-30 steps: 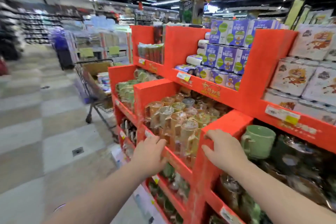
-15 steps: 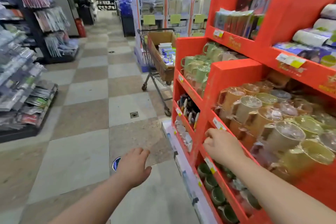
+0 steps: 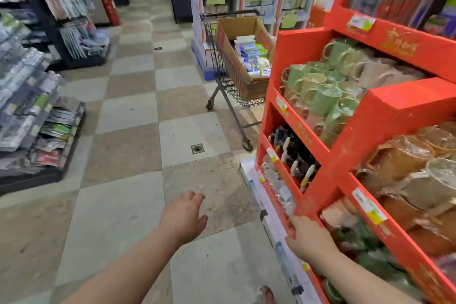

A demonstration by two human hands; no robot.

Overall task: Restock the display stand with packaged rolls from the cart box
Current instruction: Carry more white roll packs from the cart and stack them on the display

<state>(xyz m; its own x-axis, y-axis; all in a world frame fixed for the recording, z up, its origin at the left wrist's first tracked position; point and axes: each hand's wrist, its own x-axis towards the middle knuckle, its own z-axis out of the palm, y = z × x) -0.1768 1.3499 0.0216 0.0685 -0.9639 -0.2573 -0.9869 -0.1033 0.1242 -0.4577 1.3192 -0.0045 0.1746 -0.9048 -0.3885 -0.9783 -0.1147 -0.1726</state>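
A shop aisle from head height. The left hand (image 3: 183, 215) hangs open and empty over the tiled floor (image 3: 118, 205). The right hand (image 3: 308, 237) touches the red display stand (image 3: 404, 108) at 4 o'clock; blur hides whether its fingers grip. At 1 o'clock, well apart, a cart (image 3: 222, 76) carries a cardboard box (image 3: 237, 24) of packaged rolls (image 3: 254, 57). They are probably light, with slippery film; best grasped around the middle.
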